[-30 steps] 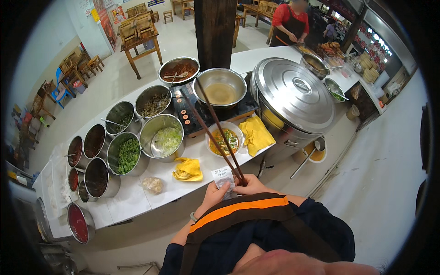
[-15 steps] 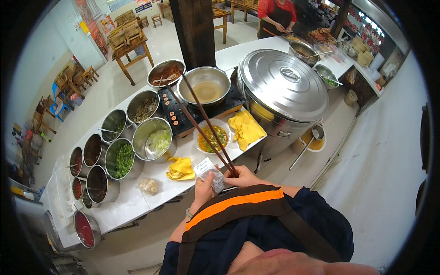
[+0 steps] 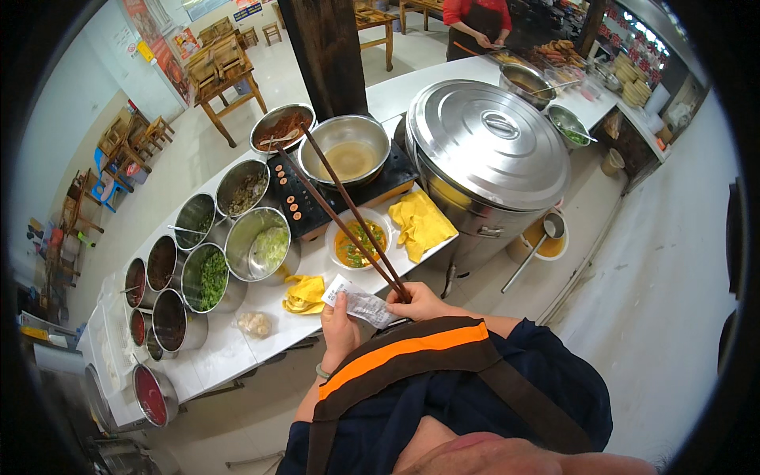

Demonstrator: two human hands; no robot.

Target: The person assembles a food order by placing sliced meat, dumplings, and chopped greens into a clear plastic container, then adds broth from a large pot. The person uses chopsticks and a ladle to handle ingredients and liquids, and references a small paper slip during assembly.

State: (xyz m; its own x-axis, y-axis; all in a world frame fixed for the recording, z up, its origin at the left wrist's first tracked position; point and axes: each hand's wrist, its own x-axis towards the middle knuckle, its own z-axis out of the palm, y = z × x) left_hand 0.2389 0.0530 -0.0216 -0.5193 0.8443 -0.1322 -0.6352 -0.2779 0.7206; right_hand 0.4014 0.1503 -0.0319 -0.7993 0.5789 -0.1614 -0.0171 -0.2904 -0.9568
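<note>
A white printed paper slip, like a receipt, lies stretched between my hands. My left hand pinches its left end, thumb on top. Two long dark wooden chopsticks are gripped in my right hand, whose fingers are also at the slip's right end. The chopsticks point away to the upper left, passing over a white bowl of orange broth with chopped greens. Yellow cloths lie on the counter: one right of the bowl, another left of my left hand.
Several steel pots of toppings, such as chopped greens and cabbage, line the left counter. A steel basin of liquid sits on a black cooker. Right of it stands a large lidded pot. Another person works at the far counter.
The paper slip was bunched between my hands and is now spread out flatter and longer. My left hand has moved slightly left. The chopsticks stay in my right hand.
</note>
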